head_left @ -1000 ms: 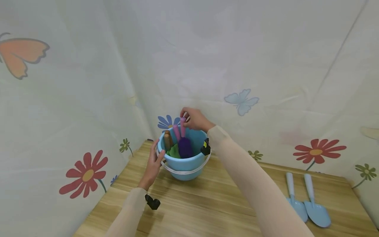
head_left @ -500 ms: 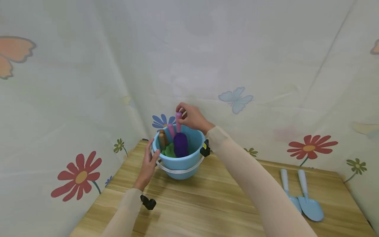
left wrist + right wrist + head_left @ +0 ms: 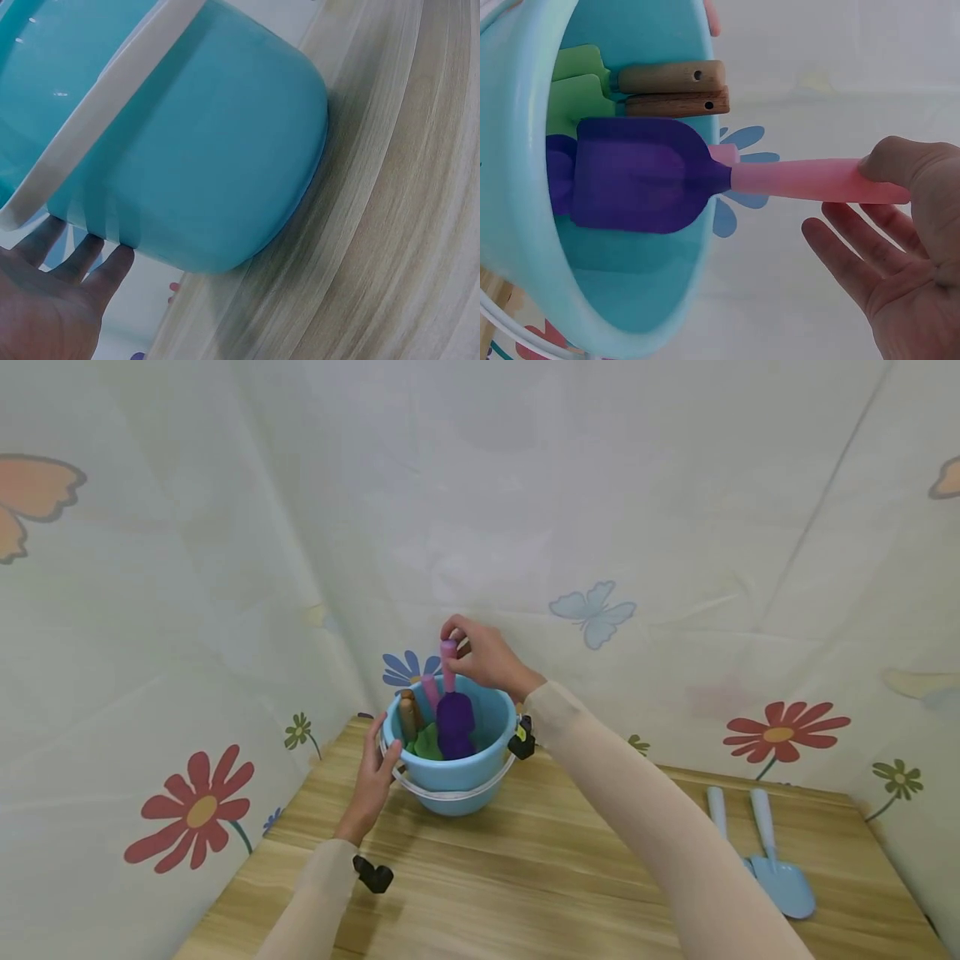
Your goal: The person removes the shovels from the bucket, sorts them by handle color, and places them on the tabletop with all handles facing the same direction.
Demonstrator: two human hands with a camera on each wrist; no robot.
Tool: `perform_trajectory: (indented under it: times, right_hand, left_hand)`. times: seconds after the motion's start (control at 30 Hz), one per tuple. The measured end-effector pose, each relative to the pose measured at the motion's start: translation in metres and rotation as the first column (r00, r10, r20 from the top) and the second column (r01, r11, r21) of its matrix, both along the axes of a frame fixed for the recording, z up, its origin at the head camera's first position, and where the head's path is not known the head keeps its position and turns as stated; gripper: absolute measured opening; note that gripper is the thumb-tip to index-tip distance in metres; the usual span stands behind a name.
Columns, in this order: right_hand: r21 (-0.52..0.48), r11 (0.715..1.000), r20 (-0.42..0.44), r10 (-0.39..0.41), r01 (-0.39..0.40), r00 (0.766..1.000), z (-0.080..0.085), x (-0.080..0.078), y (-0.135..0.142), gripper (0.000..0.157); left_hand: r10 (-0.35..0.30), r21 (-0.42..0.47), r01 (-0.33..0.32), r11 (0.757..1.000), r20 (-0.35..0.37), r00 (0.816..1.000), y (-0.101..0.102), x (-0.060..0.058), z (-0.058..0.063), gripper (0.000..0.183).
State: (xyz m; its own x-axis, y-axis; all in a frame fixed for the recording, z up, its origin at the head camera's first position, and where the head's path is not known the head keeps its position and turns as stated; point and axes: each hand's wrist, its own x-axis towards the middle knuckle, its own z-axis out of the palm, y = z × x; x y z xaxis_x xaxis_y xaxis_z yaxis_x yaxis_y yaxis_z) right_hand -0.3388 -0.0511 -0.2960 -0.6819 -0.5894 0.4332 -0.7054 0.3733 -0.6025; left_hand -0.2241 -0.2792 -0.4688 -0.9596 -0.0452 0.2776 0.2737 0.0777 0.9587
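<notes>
In the head view a light blue bucket (image 3: 465, 774) stands upright near the back left of the table. My right hand (image 3: 486, 656) pinches the pink handle of a purple shovel (image 3: 455, 715) between thumb and fingers, its blade partly inside the bucket. Behind that blade, the right wrist view shows a second purple shovel (image 3: 560, 174), mostly hidden. Beside it lean two green tools (image 3: 583, 94) with wooden handles. My left hand (image 3: 371, 777) rests against the bucket's left side, its fingers fairly straight on the outer wall in the left wrist view.
Two light blue shovels (image 3: 786, 885) lie at the right of the wooden table (image 3: 480, 893), one partly covered by my right sleeve. The bucket's white handle (image 3: 450, 795) hangs down in front. A flower-printed cloth (image 3: 450, 527) rises behind the table.
My right hand has lifted the purple shovel slightly, so its blade sits higher and uncovers the second purple one. My left hand stays at the bucket. The head view has shifted a little.
</notes>
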Motion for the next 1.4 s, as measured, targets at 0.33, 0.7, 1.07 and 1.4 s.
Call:
perform_trajectory:
  times: [0.33, 0.7, 1.07, 1.4]
  right_hand:
    - [-0.060, 0.998, -0.045, -0.023, 0.020, 0.999, 0.016, 0.007, 0.006, 0.032]
    - [-0.104, 0.994, -0.128, -0.058, 0.045, 0.990, 0.023, 0.004, 0.012, 0.032]
    - [-0.211, 0.976, -0.168, -0.082, 0.046, 0.982, 0.030, 0.007, 0.027, 0.033]
    - [-0.232, 0.971, -0.201, -0.097, 0.049, 0.975, 0.038, 0.010, 0.044, 0.035]
  left_hand:
    - [0.017, -0.004, -0.017, 1.000, -0.032, 0.999, -0.008, -0.012, -0.019, 0.060]
    - [0.022, -0.003, -0.023, 1.000, -0.017, 1.000, -0.011, -0.012, -0.022, 0.060]
    - [0.033, -0.022, -0.034, 0.999, -0.029, 0.999, -0.013, -0.016, -0.026, 0.059]
    - [0.034, -0.031, -0.035, 0.999, -0.032, 0.999, -0.013, -0.016, -0.024, 0.060]
